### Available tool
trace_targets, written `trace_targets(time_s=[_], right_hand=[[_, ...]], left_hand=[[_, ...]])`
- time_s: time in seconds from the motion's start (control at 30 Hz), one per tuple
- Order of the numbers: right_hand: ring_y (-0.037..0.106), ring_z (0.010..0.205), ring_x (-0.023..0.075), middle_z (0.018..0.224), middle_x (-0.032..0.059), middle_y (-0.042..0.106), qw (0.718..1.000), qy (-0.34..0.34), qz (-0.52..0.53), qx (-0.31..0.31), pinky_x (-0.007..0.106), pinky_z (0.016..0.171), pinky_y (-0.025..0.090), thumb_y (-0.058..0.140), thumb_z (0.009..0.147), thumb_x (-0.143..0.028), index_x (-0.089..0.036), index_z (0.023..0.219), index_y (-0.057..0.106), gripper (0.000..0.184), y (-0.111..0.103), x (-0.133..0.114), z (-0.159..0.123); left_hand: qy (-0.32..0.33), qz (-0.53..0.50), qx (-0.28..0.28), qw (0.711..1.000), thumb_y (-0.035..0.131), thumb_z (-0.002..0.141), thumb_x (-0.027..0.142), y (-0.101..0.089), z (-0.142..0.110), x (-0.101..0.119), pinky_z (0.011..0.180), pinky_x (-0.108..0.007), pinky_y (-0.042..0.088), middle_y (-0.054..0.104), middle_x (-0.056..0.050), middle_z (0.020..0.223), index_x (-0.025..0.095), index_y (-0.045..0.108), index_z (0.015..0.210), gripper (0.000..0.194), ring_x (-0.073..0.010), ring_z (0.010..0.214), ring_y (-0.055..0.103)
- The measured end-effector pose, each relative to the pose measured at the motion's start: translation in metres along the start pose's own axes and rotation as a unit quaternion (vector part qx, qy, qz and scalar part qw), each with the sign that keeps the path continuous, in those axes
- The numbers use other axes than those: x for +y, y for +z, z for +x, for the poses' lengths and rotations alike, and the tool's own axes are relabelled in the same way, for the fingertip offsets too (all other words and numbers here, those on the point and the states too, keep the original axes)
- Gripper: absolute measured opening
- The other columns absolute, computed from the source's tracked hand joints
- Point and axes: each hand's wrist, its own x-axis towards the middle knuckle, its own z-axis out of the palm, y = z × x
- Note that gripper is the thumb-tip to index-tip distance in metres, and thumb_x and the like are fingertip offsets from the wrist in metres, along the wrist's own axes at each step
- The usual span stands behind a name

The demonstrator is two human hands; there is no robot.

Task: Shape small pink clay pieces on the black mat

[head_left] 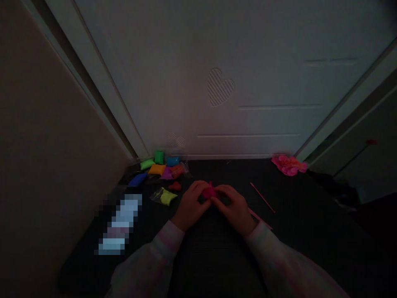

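A small lump of bright pink modelling clay [209, 192] is pinched between my two hands over the dark tabletop. My left hand [192, 203] closes on its left side, thumb in front and fingers behind. From the right, my right hand [233, 207] grips the same lump with thumb and fingertips. A little bit of pink sticks up at the top; the rest is partly covered by my fingers. Left of my left hand lie a yellow-green clay packet [168, 197] and a small red-orange piece [175, 186]. A pink stick-like tool [262, 198] lies to the right.
Several coloured clay packets [157, 169] are heaped at the back left. A pixelated bright screen-like patch [120, 223] lies at the left. Another pink tool [260, 219] is partly under my right wrist. A pink frilly object [289, 165] sits back right, before a white panel [263, 82].
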Motion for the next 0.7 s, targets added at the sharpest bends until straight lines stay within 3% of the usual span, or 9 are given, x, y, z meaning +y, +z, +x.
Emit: trace_targets(time_s=[0.1, 0.27, 0.7], right_hand=[[0.057, 0.074, 0.0143, 0.083, 0.0038, 0.061, 1.000, 0.018, 0.014, 0.004, 0.028, 0.068, 0.047, 0.056, 0.075, -0.022, -0.020, 0.086, 0.057, 0.011, 0.0002, -0.0023, -0.0003], [0.058, 0.075, 0.0148, 0.082, 0.0037, 0.061, 0.999, 0.039, 0.019, 0.013, 0.028, 0.069, 0.047, 0.053, 0.076, -0.019, -0.020, 0.081, 0.057, 0.007, 0.0008, -0.0047, -0.0013], [0.057, 0.065, 0.0137, 0.069, 0.0013, 0.060, 0.998, 0.052, -0.005, 0.023, 0.026, 0.062, 0.046, 0.051, 0.074, -0.019, -0.019, 0.075, 0.054, 0.004, -0.0009, -0.0078, -0.0015]], left_hand=[[0.029, 0.039, 0.009, 0.999, 0.057, 0.070, 0.014, 0.0028, -0.0016, -0.0005, 0.087, -0.034, 0.044, 0.054, -0.009, 0.103, 0.016, 0.053, 0.100, 0.030, -0.0182, 0.099, 0.052], [0.050, 0.106, -0.026, 0.993, 0.051, 0.075, 0.014, 0.0062, -0.0036, -0.0015, 0.089, -0.038, 0.044, 0.048, -0.010, 0.116, 0.022, 0.051, 0.113, 0.038, -0.0201, 0.107, 0.048], [0.081, 0.173, 0.006, 0.982, 0.048, 0.079, 0.019, 0.0099, -0.0049, -0.0076, 0.084, -0.036, 0.048, 0.053, -0.011, 0.109, 0.018, 0.056, 0.101, 0.023, -0.0200, 0.101, 0.052]])
